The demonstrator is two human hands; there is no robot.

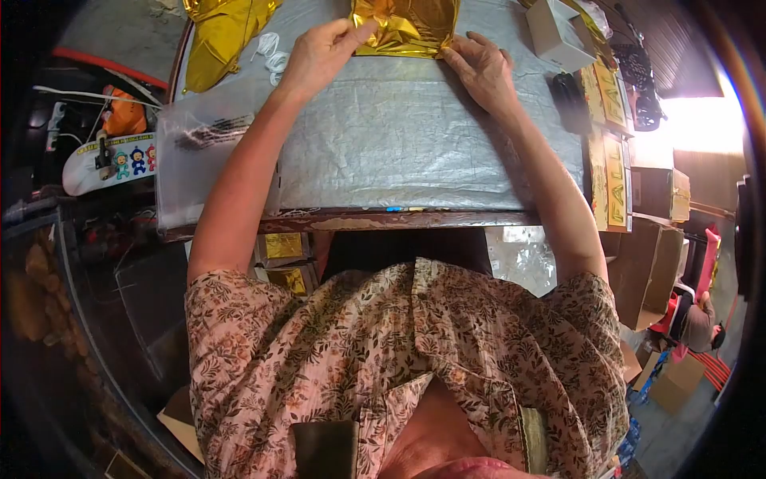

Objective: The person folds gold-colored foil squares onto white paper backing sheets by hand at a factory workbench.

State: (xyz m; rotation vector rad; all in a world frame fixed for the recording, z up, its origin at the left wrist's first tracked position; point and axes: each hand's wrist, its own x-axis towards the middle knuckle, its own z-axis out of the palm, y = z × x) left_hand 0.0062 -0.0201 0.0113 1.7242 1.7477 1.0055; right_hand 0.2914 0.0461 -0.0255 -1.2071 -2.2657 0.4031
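A shiny, crinkled gold foil piece lies at the far edge of the silver-grey covered table, cut off by the top of the view. My left hand reaches to its left side, thumb and fingers closed on the foil. At the foil's near right corner, my right hand pinches the edge between thumb and finger. Left of my left hand sits a small bundle of white cord, beside a larger heap of gold foil.
Clear plastic sheeting covers the table's left front corner. A white box, a black object and yellow lettered boxes line the right side. Cardboard boxes and another person are farther right.
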